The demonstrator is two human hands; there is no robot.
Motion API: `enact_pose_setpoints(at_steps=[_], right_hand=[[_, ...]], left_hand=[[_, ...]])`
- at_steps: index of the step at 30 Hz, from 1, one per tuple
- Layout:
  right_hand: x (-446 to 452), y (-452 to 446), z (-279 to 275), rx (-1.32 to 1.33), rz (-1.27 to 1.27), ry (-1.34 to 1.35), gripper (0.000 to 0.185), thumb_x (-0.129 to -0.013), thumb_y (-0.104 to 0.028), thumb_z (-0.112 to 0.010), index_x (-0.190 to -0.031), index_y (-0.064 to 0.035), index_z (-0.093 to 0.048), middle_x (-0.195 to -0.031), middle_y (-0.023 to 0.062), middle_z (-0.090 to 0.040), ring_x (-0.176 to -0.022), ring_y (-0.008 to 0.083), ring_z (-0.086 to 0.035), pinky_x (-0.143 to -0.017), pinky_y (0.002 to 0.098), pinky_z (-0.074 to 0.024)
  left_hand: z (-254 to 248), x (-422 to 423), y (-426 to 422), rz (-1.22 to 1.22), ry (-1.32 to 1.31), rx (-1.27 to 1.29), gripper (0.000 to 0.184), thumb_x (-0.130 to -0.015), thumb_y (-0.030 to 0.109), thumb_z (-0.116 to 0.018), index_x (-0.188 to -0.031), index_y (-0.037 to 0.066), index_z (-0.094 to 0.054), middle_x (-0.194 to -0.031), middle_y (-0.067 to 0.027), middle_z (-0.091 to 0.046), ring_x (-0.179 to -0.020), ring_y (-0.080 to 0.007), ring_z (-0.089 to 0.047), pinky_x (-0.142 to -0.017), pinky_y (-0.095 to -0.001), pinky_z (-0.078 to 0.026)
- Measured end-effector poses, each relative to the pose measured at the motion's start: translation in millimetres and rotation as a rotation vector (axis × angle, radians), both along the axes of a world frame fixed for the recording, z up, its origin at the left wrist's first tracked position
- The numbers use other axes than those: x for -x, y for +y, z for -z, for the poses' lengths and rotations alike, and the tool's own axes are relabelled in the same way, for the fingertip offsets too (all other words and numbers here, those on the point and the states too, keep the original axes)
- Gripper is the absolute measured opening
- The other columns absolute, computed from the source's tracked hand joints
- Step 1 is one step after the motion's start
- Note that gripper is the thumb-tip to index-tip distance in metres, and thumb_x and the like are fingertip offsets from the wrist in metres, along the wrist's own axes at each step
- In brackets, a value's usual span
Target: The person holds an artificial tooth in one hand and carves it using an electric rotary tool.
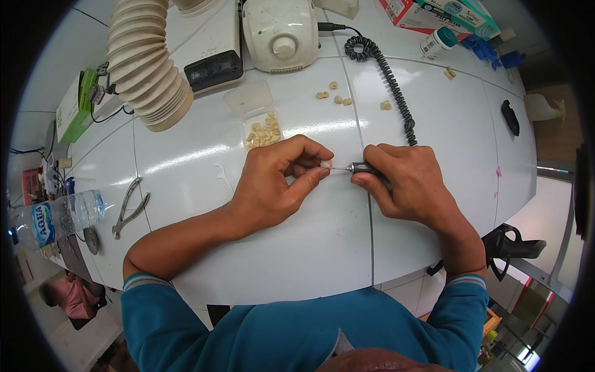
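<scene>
Cream-white, the small piece [325, 164] was pinched between the left hand's [263, 183] thumb and fingers, nearer the person than the clear box [280, 129] and to its right. The thin tip of the black handpiece [364, 168] met or nearly met it; contact could not be told. The right hand's [412, 180] grip was closed round the handpiece.

The box stood open, a heap of cream pieces [263, 133] inside, its clear lid [249, 99] on the far side. Right of the box, more loose pieces [338, 99] lay on the desk [297, 254]; left of it were metal pliers [129, 208] and, farther off, a plastic bottle [59, 217] on its side.

Fingers covered part of the held piece, and the right hand hid much of the handpiece. Overlap kept the heap's count unclear. Both elbows were bent, the forearms angled inward.
</scene>
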State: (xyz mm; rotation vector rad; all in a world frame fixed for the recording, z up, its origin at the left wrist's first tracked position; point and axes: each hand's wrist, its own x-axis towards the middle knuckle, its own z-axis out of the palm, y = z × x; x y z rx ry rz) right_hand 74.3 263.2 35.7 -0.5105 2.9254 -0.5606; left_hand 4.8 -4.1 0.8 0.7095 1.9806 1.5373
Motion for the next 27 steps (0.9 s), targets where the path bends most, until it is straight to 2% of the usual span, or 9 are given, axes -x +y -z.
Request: enact_pose_setpoints(at_steps=[20, 27], right_hand=[[0.9, -1.3, -2.1, -0.016, 0.029, -0.037, 0.040, -0.108, -0.045, -0.073, -0.095, -0.0067, -0.069, -0.075, 0.0106, -0.070, -0.062, 0.0345, -0.069, -0.056, 0.0466, -0.0499], [1.0, -1.6, -2.2, -0.011, 0.030, -0.031, 0.040, -0.108, -0.045, -0.072, -0.095, -0.0074, -0.069, -0.076, 0.0102, -0.071, -0.063, 0.0356, -0.070, -0.057, 0.0476, -0.0506]], left_hand=[[-0.1, -1.1, 1.9, -0.042, -0.050, 0.002, 0.019, -0.105, 0.006, -0.081, -0.118, -0.004, -0.073, -0.107, -0.0067, -0.077, -0.097, -0.0084, -0.072, -0.087, -0.0244, -0.062], [-1.4, -0.5, 1.3, -0.023, -0.058, 0.014, 0.020, -0.106, 0.007, -0.080, -0.120, -0.004, -0.073, -0.109, -0.0069, -0.077, -0.101, -0.0088, -0.071, -0.088, -0.0248, -0.061]])
